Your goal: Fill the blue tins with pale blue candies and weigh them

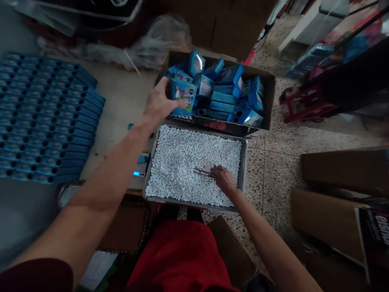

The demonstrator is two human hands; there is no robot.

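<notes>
Speckled terrazzo floor (282, 162) fills the right side of the view, with a pale bench (124, 97) on the left and clutter beyond. Nearest the camera, red fabric (182, 259) covers the person's lap, and flat brown cardboard pieces (331, 215) lie on the floor to the right.

Just ahead of the lap sits a metal tray (244, 162) heaped with small white pellets (182, 162). It sits beside the bench's right edge, but what carries it cannot be made out. The right hand (224, 180) rests on the pellets near the tray's right side, fingers closed around a small scoop-like tool (204, 170) whose tip lies among them; the tool is too blurred to name surely. A small device with a lit blue display (141, 166) lies just left of the tray.

Rows of blue packets (45, 117) lie side by side across the left part of the bench, reaching its left edge.

Beyond the tray, touching its far rim, stands an open cardboard box (267, 101) filled with loosely piled blue cartons (225, 97). The left hand (159, 103) reaches over the box's near left corner, fingers and thumb clamped on one blue carton (183, 95) held upright at the edge of the pile.

Farther back, crumpled clear plastic (161, 38) lies at the bench's far edge, beside a large brown box (219, 24). A red stool (304, 105) stands on the floor to the far right
</notes>
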